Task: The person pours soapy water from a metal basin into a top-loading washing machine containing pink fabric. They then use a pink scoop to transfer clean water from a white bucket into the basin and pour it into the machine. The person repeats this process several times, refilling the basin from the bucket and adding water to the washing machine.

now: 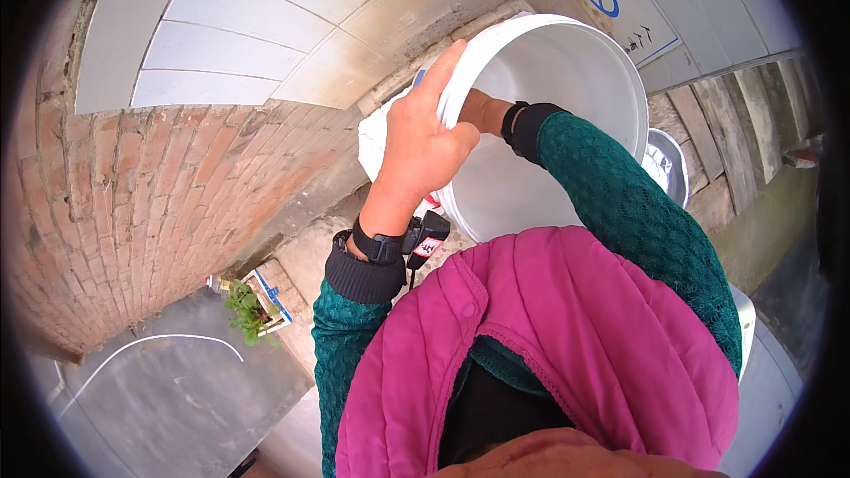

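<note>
A large white plastic bucket (531,192) is tilted before me, its wide mouth turned towards me. On its left rim rests my left hand (428,133), the index finger stretched along the outside and the thumb over the edge. My right hand (483,111) reaches inside the bucket towards its left inner wall. The fingers of that hand are hidden, so what they touch does not show. White material (375,139), perhaps a bag, shows beyond the bucket on the left.
A shiny metal basin (666,166) stands right of the bucket, beside stacked wooden boards (730,126). A brick wall (146,199) runs along the left, tiled wall (265,26) above it. Lower left are a leafy plant in a box (249,312) and a white hose (166,337).
</note>
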{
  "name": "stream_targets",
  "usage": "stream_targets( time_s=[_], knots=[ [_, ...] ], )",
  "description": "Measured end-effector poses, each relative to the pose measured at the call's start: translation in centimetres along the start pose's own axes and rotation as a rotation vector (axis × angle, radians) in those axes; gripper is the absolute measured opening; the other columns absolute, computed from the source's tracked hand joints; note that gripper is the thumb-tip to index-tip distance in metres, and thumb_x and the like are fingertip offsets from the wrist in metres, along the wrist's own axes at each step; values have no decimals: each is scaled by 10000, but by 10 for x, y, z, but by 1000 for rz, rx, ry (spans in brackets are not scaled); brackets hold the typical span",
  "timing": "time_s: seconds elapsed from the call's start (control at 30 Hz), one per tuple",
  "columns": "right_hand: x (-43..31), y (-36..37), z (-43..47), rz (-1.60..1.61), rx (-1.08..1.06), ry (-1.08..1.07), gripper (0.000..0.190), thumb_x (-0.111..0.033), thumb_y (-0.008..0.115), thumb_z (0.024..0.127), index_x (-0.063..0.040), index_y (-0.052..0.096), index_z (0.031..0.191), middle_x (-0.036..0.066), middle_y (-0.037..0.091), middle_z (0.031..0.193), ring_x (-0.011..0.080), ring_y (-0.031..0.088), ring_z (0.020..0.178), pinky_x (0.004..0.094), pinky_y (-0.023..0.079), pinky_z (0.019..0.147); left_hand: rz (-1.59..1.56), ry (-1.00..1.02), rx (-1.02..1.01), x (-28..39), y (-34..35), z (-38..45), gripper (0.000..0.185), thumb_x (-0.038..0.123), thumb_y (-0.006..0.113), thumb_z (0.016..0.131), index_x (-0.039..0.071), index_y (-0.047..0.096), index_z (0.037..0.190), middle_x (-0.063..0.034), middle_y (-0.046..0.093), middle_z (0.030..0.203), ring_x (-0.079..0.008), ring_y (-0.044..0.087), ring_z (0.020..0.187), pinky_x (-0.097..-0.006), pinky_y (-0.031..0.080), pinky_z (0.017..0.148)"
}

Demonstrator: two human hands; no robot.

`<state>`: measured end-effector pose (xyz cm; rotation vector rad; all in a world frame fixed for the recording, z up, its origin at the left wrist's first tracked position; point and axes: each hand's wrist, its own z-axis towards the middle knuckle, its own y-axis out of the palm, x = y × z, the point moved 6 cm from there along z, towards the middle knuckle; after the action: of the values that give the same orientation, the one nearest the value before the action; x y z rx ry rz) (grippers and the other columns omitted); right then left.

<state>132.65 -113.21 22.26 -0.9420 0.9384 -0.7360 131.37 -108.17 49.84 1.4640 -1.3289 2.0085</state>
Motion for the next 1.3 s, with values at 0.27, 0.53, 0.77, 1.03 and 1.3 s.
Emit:
stream_targets(
  time_s=[0.27, 0.53, 0.77, 1.03, 1.3],
  knots=[
    [58, 13, -53, -116, -351, 957, 434, -154, 581, 786, -49, 612, 1205, 156, 549, 1259, 347, 531, 1159, 442, 509, 872, -32, -40, -26, 1, 2, 0, 736, 7, 560, 632, 37, 503, 1365, -188, 679, 983, -190, 633, 782, -276, 502, 759],
    [-14, 40, -1, 825, -408, 702, 341, -177, 636, 688, 18, 705, 960, 194, 676, 916, 335, 651, 805, 438, 491, 659, -120, -1, 31, -8, -3, 3, 728, 6, 533, 624, 19, 518, 1351, -173, 675, 1093, -188, 631, 972, -264, 470, 874],
    [117, 2, 21, 828, 496, 988, 344, -295, 533, 855, -11, 711, 930, 215, 689, 990, 378, 663, 860, 430, 526, 756, -110, -36, 20, -12, -11, -3, 753, 3, 529, 612, 24, 508, 1364, -84, 669, 1023, -141, 595, 891, -238, 466, 824],
    [16, 39, 6, 213, 61, 479, 269, -175, 602, 787, -78, 687, 1023, 134, 676, 1006, 343, 638, 998, 459, 495, 883, -122, 3, -43, -5, 2, 5, 750, 11, 556, 610, 49, 523, 1359, -75, 667, 994, -123, 578, 822, -231, 466, 761],
    [87, -19, -38, 119, 104, 736, 258, -232, 655, 809, -56, 681, 995, 179, 665, 1015, 351, 659, 887, 457, 540, 707, -185, -53, -40, -12, 0, 1, 745, 3, 562, 621, 41, 516, 1364, -81, 671, 1018, -119, 588, 854, -241, 479, 784]
  ],
)
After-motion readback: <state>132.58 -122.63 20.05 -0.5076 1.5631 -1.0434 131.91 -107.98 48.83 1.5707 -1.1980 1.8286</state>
